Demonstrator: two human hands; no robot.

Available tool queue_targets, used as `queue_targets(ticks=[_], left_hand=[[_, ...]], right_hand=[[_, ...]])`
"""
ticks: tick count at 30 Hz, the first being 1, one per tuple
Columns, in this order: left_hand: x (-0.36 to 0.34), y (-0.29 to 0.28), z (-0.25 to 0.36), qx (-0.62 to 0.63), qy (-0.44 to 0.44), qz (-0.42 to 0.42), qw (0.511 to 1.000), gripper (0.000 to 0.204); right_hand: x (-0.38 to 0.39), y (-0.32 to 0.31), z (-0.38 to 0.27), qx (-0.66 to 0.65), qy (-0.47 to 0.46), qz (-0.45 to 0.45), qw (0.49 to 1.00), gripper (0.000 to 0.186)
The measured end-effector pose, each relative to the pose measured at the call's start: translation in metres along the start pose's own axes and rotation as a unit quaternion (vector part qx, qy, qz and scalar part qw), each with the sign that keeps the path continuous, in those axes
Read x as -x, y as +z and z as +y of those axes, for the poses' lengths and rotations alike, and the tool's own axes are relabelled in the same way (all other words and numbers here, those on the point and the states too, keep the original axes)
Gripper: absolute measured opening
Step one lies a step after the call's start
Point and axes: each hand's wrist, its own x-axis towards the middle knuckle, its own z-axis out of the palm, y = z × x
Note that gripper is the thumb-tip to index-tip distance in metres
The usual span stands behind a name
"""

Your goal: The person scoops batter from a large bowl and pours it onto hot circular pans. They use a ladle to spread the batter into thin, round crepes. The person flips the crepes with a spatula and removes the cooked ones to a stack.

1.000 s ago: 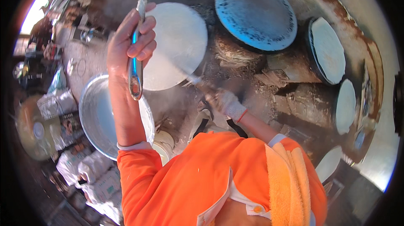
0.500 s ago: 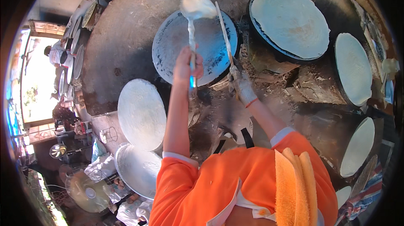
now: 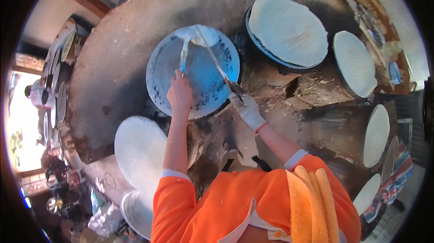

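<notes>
Before me lies a round flat griddle (image 3: 194, 96), pale with dark speckled patches and bare over most of its face. My bare left hand (image 3: 180, 92) is closed round the handle of a ladle (image 3: 184, 54), whose head is over the griddle's far edge. White batter (image 3: 207, 34) lies there around the ladle's head, partly hiding it. In a whitish work glove, my right hand (image 3: 246, 111) grips a thin batter-coated stick (image 3: 215, 61). The stick slants away to the left, its far end in the batter beside the ladle.
To the right, a second griddle carries a large thin pancake (image 3: 289, 30) overhanging its rim. Beyond it another round pancake (image 3: 355, 64) sits on its own griddle. Round white discs (image 3: 140, 152) stand at the lower left, near a shallow pan (image 3: 135, 213). A person (image 3: 37, 94) is far left.
The ladle has come down from above the griddle's far rim, and white batter now lies there. The stick's tip has swung left into the batter. My view has shifted slightly.
</notes>
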Motion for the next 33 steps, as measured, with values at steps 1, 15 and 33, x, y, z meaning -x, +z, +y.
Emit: queue_targets(ticks=[1, 15, 33], left_hand=[[-0.015, -0.006, -0.004, 0.008, 0.003, 0.012, 1.0, 0.027], [0.071, -0.052, -0.072, 0.062, -0.09, 0.088, 0.99, 0.02], [0.193, -0.128, 0.015, 0.835, -0.215, 0.045, 0.504, 0.03]], right_hand=[[-0.006, 0.007, -0.011, 0.067, -0.039, 0.014, 0.997, 0.033], [-0.069, 0.036, -0.087, 0.436, -0.082, -0.11, 0.89, 0.035], [-0.134, 0.018, -0.082, 0.597, -0.274, -0.213, 0.723, 0.047]])
